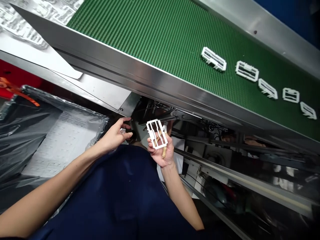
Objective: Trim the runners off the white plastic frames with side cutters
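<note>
My right hand [163, 153] is closed on a white plastic frame [157, 134] with thin inner bars, held up in front of my body. A yellowish, stick-like handle [164, 152] also lies in this hand; what tool it belongs to I cannot make out. To the left, my left hand [116, 135] is curled, thumb and fingers a little apart, with a small white plastic piece [122, 131] held inside them. Beyond both hands, several similar white frames [213, 59] lie on the green conveyor belt [140, 36].
The conveyor's metal side rail [130, 73] runs across in front of me. At left stands a bin lined with dark plastic [37, 133], with white sheet-like material [67, 136] inside. Bagged white parts [30, 23] sit at upper left. Metal bars [225, 170] and machinery are at lower right.
</note>
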`<state>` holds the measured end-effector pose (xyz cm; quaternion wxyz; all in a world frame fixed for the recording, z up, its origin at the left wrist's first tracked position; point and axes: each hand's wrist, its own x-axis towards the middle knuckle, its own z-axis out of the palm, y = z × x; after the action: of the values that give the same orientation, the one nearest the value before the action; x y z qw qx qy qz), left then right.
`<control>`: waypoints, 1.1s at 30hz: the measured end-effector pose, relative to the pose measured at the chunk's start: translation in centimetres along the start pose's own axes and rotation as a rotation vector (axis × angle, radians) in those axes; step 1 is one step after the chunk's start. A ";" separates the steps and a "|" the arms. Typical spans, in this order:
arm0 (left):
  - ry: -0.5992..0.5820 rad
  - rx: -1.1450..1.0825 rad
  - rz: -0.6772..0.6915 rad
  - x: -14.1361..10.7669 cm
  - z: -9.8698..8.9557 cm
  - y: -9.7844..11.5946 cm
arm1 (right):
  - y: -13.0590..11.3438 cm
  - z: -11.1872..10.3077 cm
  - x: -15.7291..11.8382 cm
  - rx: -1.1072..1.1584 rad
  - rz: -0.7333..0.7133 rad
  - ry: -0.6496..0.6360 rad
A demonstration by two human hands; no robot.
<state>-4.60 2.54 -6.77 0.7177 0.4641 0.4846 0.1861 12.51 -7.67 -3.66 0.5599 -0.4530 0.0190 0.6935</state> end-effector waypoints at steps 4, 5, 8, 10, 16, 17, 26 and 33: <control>-0.059 -0.199 -0.145 -0.2 0.8 1.3 | 0.1 -0.1 0.1 0.037 0.000 -0.027; -0.060 -0.247 -0.166 -0.3 1.0 1.7 | 0.1 -0.1 0.1 0.057 0.006 -0.035; -0.044 -0.352 -0.203 -0.4 1.4 2.9 | 0.1 -0.2 0.1 0.116 0.013 -0.060; -0.047 -0.397 -0.214 -0.4 1.6 3.5 | 0.2 -0.3 0.1 0.141 0.010 -0.081; -0.103 -0.507 -0.171 -0.6 2.4 4.4 | 0.5 -0.1 0.0 0.185 0.003 -0.108; -0.108 -0.519 -0.167 -0.6 2.5 4.5 | 0.5 -0.1 0.0 0.185 0.001 -0.102; -0.020 -0.685 -0.207 -0.5 3.4 5.0 | 1.5 1.6 -0.9 -0.276 -0.368 0.132; -0.040 -0.787 -0.191 -0.4 3.7 4.4 | 1.7 4.3 -2.1 -0.730 -0.509 0.244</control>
<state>-0.74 2.68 -2.46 0.8639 0.1103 0.4031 0.2810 8.47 -7.55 -0.55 0.5097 -0.6892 -0.2726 0.4368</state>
